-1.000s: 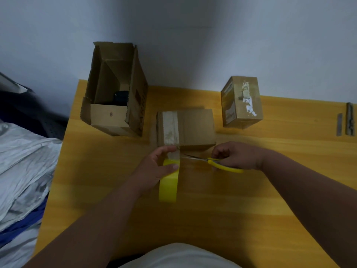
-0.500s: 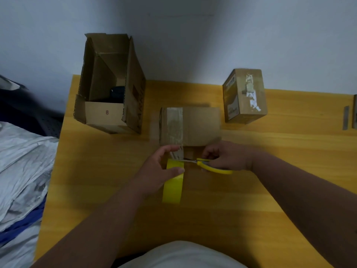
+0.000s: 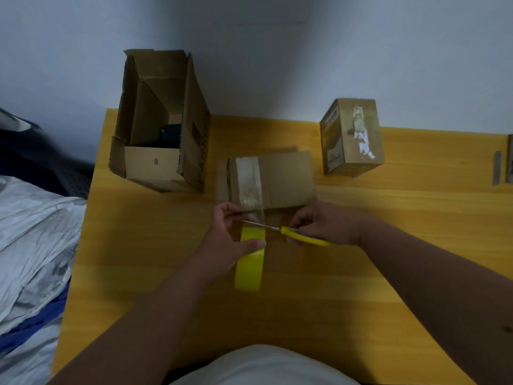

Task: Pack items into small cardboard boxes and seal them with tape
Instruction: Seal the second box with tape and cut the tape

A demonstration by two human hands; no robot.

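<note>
Between both hands, scissors (image 3: 280, 228) pushed further across the clear tape strip (image 3: 249, 187) than a moment ago, nearly severing it; right hand (image 3: 324, 225) gripping handles, left hand (image 3: 227, 243) clutching yellow tape roll (image 3: 249, 269) below small cardboard box (image 3: 280, 179).

The surface (image 3: 388, 273) is smooth, faintly glossy yellow wood, the three boxes are matt brown cardboard, the middle box (image 3: 286, 179) banded with shiny clear tape (image 3: 248, 184), the tape roll (image 3: 248, 262) is glossy yellow, and the scissors (image 3: 288, 232) have bright metal blades and yellow plastic handles.
</note>
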